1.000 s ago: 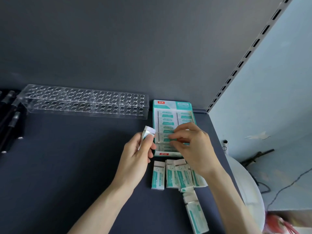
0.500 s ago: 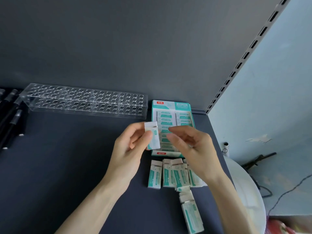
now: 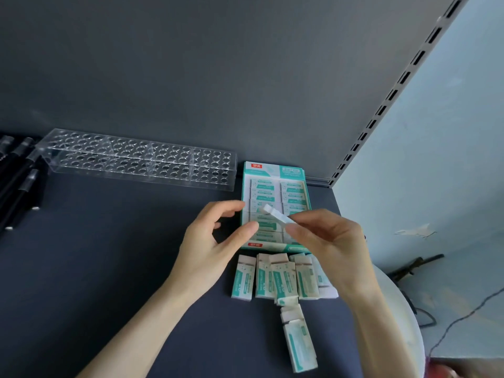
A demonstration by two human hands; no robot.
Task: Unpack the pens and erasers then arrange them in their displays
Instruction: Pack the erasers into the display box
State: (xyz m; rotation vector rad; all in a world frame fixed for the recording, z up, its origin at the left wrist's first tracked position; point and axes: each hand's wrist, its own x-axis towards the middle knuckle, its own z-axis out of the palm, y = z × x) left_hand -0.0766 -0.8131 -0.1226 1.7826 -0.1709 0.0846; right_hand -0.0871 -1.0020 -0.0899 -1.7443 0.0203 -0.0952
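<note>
Eraser (image 3: pixel 275 215) sits pinched in the right grip (image 3: pixel 330 241) above the display box (image 3: pixel 274 170); the left grip (image 3: pixel 212 241) is released, loosely curled and empty, just beside it.

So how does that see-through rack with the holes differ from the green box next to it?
The rack is clear plastic; the box is teal and white card. The rack is long and low, the box shorter. The rack's holes hold nothing, while the box holds rows of erasers. Both sit on the dark shelf.
</note>
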